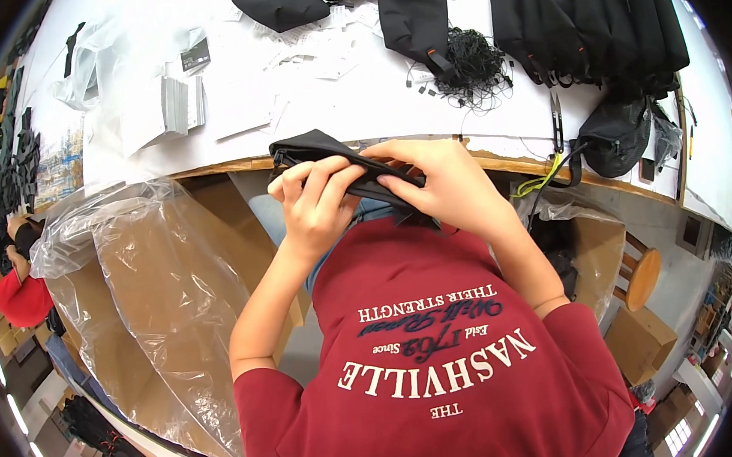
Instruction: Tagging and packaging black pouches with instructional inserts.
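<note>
At the table's near edge, in front of my body, I hold a small black fabric bag [315, 145] tilted between both hands. My left hand [317, 205] has its fingers curled over the bag's left part, near what looks like a zipper. My right hand [446, 179] pinches the strip of fabric at the bag's right part, thumb and forefinger close together. The bag's underside is hidden behind my fingers. Beyond it on the white table [330, 102] lie black bags [413, 10] and a tangled heap of thin black cords [470, 59].
A row of black bags [577, 18] stands at the far right, with a pair of snips [556, 123] nearer. Stacked white cards [174, 106] sit on the left. A plastic-lined cardboard box [157, 305] stands left of me. A co-worker in red [23, 294] is farther left.
</note>
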`<act>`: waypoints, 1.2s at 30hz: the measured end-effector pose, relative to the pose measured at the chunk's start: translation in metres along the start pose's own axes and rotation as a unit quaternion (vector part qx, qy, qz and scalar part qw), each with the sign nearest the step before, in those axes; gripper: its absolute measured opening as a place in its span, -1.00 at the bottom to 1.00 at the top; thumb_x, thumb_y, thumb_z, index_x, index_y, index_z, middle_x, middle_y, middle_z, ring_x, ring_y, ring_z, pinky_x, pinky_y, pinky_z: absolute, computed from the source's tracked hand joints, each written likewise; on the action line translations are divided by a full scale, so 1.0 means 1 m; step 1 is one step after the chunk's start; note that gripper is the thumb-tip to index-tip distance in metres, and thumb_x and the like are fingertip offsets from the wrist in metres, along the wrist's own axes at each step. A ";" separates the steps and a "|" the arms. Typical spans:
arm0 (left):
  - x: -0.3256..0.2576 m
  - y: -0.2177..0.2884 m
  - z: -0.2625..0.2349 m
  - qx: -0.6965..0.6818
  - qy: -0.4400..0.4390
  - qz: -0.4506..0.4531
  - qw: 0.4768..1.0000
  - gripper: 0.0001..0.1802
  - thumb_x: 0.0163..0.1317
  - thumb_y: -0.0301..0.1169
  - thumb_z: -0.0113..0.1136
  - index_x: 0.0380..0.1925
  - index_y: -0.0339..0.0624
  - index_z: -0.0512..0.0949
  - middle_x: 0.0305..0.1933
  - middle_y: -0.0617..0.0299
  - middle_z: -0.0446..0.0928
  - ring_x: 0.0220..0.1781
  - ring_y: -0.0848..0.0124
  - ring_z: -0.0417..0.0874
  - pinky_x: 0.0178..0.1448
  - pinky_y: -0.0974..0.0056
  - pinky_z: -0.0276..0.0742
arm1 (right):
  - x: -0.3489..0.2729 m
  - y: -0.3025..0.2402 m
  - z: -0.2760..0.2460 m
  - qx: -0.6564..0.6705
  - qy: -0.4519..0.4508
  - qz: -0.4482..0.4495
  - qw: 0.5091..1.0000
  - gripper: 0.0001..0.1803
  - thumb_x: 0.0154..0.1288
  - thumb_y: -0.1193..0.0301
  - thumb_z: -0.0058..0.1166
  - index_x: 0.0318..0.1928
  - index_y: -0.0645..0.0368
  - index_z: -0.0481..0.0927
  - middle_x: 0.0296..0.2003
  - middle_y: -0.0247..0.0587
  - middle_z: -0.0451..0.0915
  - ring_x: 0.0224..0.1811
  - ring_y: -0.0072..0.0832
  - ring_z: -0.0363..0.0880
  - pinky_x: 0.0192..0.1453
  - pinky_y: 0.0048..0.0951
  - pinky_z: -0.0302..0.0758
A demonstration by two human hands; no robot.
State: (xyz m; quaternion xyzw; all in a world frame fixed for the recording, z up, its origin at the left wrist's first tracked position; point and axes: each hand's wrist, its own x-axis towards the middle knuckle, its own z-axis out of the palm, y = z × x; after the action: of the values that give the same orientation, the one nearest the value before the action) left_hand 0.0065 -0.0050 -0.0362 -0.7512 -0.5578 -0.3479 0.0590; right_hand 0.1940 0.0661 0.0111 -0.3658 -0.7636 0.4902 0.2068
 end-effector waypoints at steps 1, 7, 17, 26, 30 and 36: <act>0.001 0.000 0.000 0.005 -0.010 -0.013 1.000 -0.57 -0.38 -0.47 0.34 -0.33 0.05 0.63 -0.22 0.47 0.55 -0.11 0.40 0.41 -0.02 0.26 0.09 | 0.001 0.000 0.001 -0.019 0.003 -0.009 1.000 -0.65 0.17 0.44 0.16 0.00 0.17 0.57 -0.23 -0.08 0.66 -0.25 -0.19 0.66 -0.12 -0.35 0.57; 0.010 -0.001 -0.001 -0.051 -0.044 -0.046 0.997 -0.64 -0.37 -0.50 0.35 -0.41 0.02 0.62 -0.28 0.45 0.53 -0.15 0.38 0.41 -0.04 0.27 0.09 | 0.000 -0.003 0.000 -0.020 -0.002 0.013 1.000 -0.64 0.18 0.52 0.17 0.03 0.20 0.56 -0.24 -0.10 0.67 -0.30 -0.32 0.69 -0.16 -0.43 0.59; 0.010 0.001 -0.004 -0.116 -0.088 -0.075 0.987 -0.69 -0.39 -0.54 0.36 -0.51 -0.02 0.58 -0.34 0.48 0.53 -0.14 0.38 0.42 -0.02 0.24 0.08 | -0.004 0.002 0.006 -0.001 -0.012 0.023 1.000 -0.64 0.17 0.46 0.16 0.01 0.21 0.55 -0.23 -0.04 0.65 -0.22 -0.14 0.65 -0.12 -0.31 0.55; 0.007 0.000 -0.008 -0.123 -0.130 -0.054 0.982 -0.71 -0.36 -0.53 0.36 -0.53 -0.04 0.52 -0.26 0.46 0.55 -0.09 0.36 0.43 0.01 0.18 0.08 | -0.003 0.005 0.008 -0.031 0.010 0.027 0.999 -0.74 0.28 0.40 0.06 -0.04 0.19 0.59 -0.35 -0.03 0.65 -0.35 -0.15 0.65 -0.23 -0.32 0.53; 0.007 0.003 -0.016 -0.104 -0.150 -0.034 0.983 -0.70 -0.39 -0.55 0.34 -0.54 -0.04 0.52 -0.27 0.50 0.56 -0.09 0.38 0.43 0.01 0.21 0.04 | -0.002 0.003 0.003 -0.029 0.040 0.035 0.998 -0.76 0.28 0.42 0.08 -0.06 0.16 0.62 -0.36 -0.05 0.66 -0.36 -0.18 0.65 -0.25 -0.36 0.53; 0.004 0.003 -0.019 -0.071 -0.124 0.001 0.990 -0.71 -0.33 -0.52 0.31 -0.48 -0.04 0.56 -0.23 0.47 0.57 -0.05 0.40 0.44 0.09 0.19 0.07 | -0.005 0.009 0.011 -0.026 0.022 -0.021 0.999 -0.75 0.27 0.43 0.07 -0.06 0.15 0.61 -0.37 -0.04 0.65 -0.38 -0.14 0.63 -0.25 -0.32 0.53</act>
State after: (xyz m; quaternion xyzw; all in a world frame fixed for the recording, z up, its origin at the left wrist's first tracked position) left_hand 0.0013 -0.0124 -0.0184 -0.7911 -0.5343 -0.2910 -0.0636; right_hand 0.1933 0.0584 -0.0018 -0.3660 -0.7789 0.4574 0.2240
